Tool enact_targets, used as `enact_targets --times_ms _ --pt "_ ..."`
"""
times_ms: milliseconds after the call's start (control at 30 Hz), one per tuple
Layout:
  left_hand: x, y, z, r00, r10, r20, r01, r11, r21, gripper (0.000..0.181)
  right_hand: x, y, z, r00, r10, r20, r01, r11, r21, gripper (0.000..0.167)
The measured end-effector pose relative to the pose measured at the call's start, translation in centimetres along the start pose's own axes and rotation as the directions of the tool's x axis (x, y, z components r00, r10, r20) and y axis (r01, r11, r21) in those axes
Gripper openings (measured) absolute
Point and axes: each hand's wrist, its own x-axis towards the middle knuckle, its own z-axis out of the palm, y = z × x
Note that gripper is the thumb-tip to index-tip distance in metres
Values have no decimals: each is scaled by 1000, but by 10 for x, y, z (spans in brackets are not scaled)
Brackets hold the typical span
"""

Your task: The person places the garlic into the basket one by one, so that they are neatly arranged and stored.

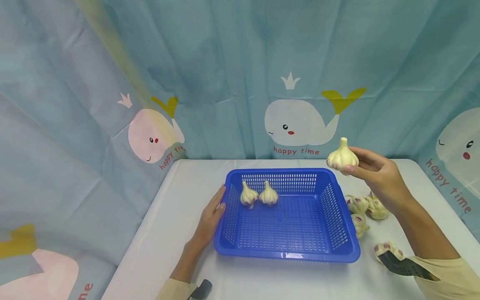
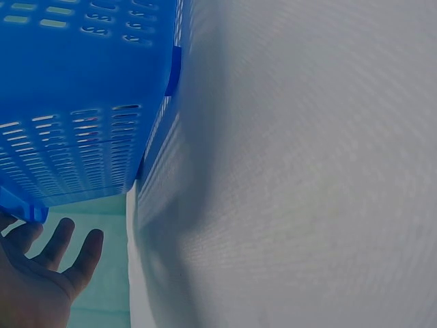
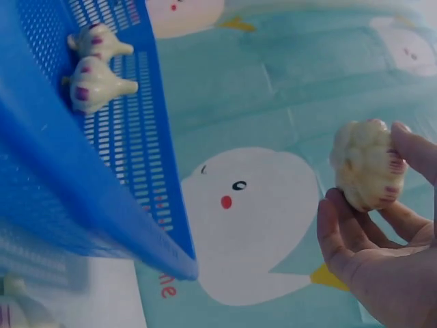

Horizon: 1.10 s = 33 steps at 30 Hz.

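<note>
My right hand point(image 1: 378, 173) pinches a garlic bulb point(image 1: 343, 157) between thumb and fingers, stem up, above the basket's far right corner. In the right wrist view the same garlic bulb point(image 3: 369, 165) shows its knobbly underside with purple marks. A blue plastic basket point(image 1: 285, 255) stands on the table, with two garlic bulbs point(image 1: 268, 195) side by side near its back left corner. My left hand point(image 1: 210, 218) rests against the basket's left rim. Its fingers point(image 2: 83, 263) look straight and spread beside the rim in the left wrist view; part of that hand is cut off.
Several garlic bulbs point(image 1: 378, 208) lie on the white tablecloth right of the basket, some partly hidden by its wall. Another garlic bulb point(image 1: 387, 249) lies nearer, beside the right sleeve. A blue whale-print curtain point(image 1: 240, 83) hangs behind the table.
</note>
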Motion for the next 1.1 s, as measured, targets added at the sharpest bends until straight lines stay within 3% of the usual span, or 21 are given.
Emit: enact_targets --times_ms 700,1100 --pt "0 0 0 1000 -14 -3 14 1000 4 56 34 7 29 998 2 62 0 1000 -29 55" --pt "1 -1 1 1000 8 -10 -8 1000 -10 56 50 17 49 992 108 70 -92 976 -196 62"
